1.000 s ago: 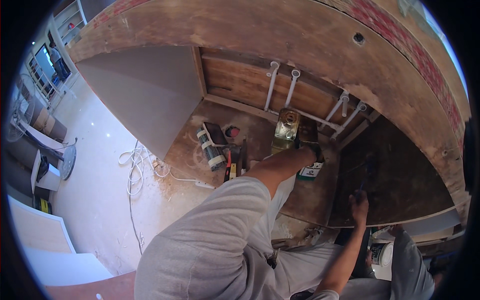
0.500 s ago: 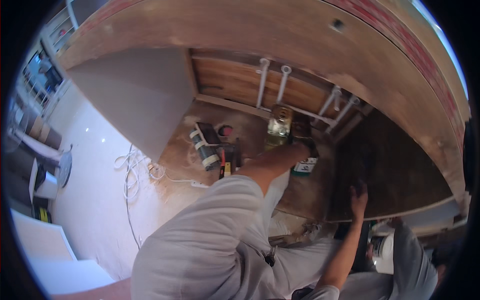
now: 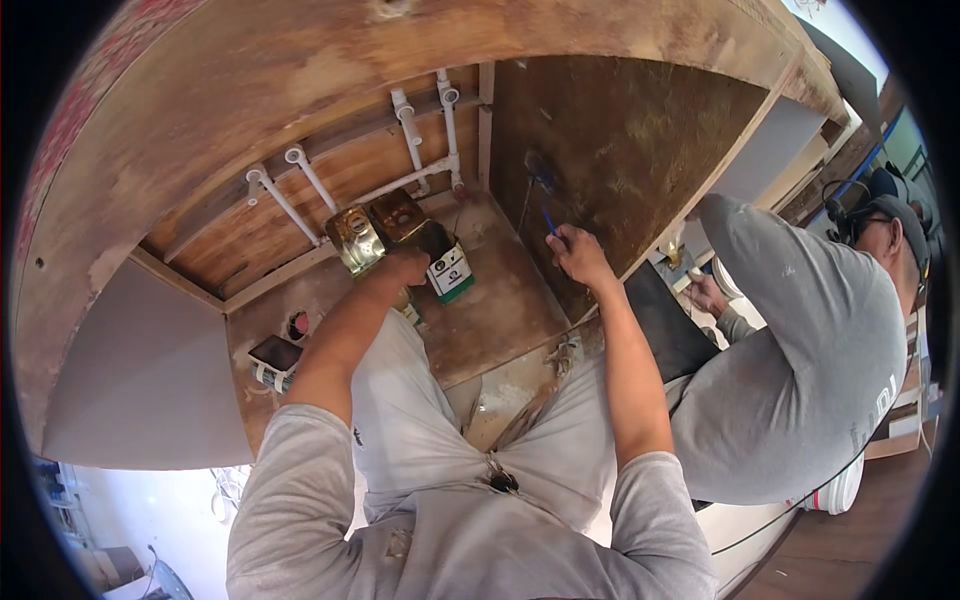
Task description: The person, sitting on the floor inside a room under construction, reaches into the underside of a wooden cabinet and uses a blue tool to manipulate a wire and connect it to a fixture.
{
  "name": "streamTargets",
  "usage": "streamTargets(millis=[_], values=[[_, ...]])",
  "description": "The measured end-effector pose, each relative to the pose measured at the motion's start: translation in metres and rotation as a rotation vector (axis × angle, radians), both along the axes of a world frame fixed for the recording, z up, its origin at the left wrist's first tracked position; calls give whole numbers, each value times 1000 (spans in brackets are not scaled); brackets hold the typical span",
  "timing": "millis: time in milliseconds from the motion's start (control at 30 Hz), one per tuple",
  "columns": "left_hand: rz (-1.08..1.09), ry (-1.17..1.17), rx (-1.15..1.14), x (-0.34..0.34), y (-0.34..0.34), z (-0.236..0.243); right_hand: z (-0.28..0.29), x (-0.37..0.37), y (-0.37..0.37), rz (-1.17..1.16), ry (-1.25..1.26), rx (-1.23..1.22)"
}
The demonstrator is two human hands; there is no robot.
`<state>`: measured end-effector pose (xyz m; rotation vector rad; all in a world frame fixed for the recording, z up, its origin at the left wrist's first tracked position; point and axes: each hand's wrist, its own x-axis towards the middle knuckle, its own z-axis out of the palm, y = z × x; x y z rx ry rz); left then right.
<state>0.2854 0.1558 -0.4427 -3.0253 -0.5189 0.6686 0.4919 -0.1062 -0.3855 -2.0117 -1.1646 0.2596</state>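
Observation:
My right hand (image 3: 580, 255) is closed around the blue handle of a brush (image 3: 549, 220). The brush's dark head (image 3: 541, 172) is against the dark brown side panel (image 3: 620, 150) of the cabinet, where a blue-black smudge shows. My left hand (image 3: 405, 266) is closed at the near left edge of a tin (image 3: 452, 277) with a white and green label, which stands on the cabinet floor; its fingertips are partly hidden. Just behind that hand, a shiny gold tin (image 3: 357, 240) and a brown-gold tin (image 3: 398, 213) stand side by side.
White pipes (image 3: 405, 180) run along the cabinet's back wall. A tool roll with a dark-faced device (image 3: 276, 352) lies at the left, near a pink round item (image 3: 299, 323). A person in grey (image 3: 800, 350) crouches close on my right, one hand (image 3: 707, 296) near the panel's outer side.
My view has swung to the right, bringing the crouching person fully into sight. My right hand is now plainly seen with the brush at the panel; my left hand stays by the tins.

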Motion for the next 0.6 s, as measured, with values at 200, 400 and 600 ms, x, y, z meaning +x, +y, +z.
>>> streamTargets(millis=[200, 400, 600], values=[[-19, -14, -43, 2, -3, 4, -21, 16, -2, 134, 314, -161], [39, 25, -71, 5, 4, -2, -6, 9, 6, 147, 853, 30], [53, 55, -82, 8, 12, -11, 2, 6, 0, 153, 952, 26]])
